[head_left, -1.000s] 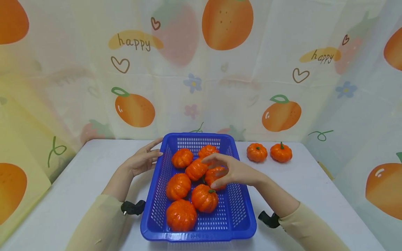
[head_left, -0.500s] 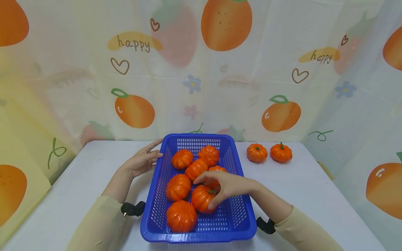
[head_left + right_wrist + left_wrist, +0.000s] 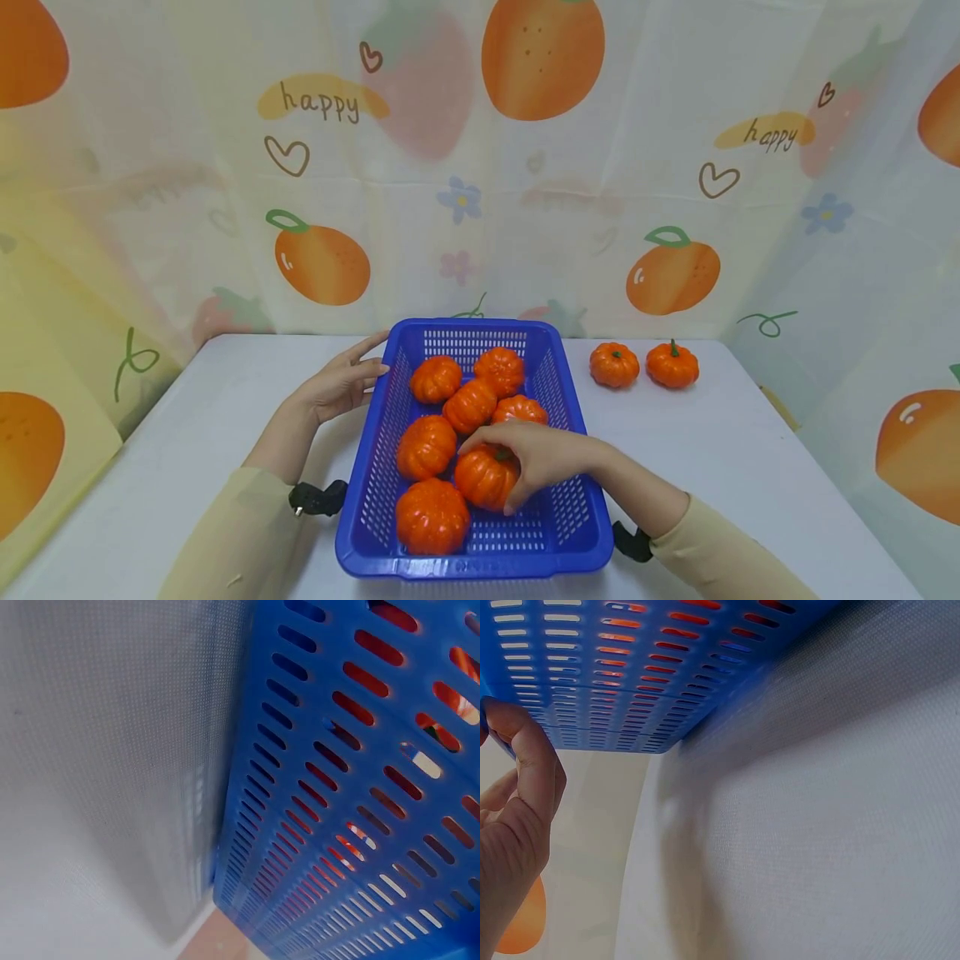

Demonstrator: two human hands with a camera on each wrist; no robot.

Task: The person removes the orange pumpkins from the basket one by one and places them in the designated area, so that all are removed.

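Observation:
A blue plastic basket (image 3: 480, 565) with slotted walls stands on the white table, several small orange pumpkins inside it. My right hand (image 3: 551, 454) reaches over the basket's right wall and grips a pumpkin (image 3: 483, 479) near the front, fingers over its far side and thumb on its near right side. At the left wall, my left hand (image 3: 341, 385) holds the basket's rim. The left wrist view shows the bent fingers of that hand (image 3: 529, 765) right at the rim. From the right wrist, only the basket's outer wall (image 3: 315, 787) shows; the right hand is hidden there.
Two more pumpkins, one (image 3: 614, 365) beside the other (image 3: 672, 365), sit on the table (image 3: 720, 450) at the back right, outside the basket. A fruit-patterned cloth (image 3: 525, 208) hangs behind the table.
My right hand has come from above the pumpkins farther back toward the near one and closed its fingers round it. The left hand and the basket keep their places.

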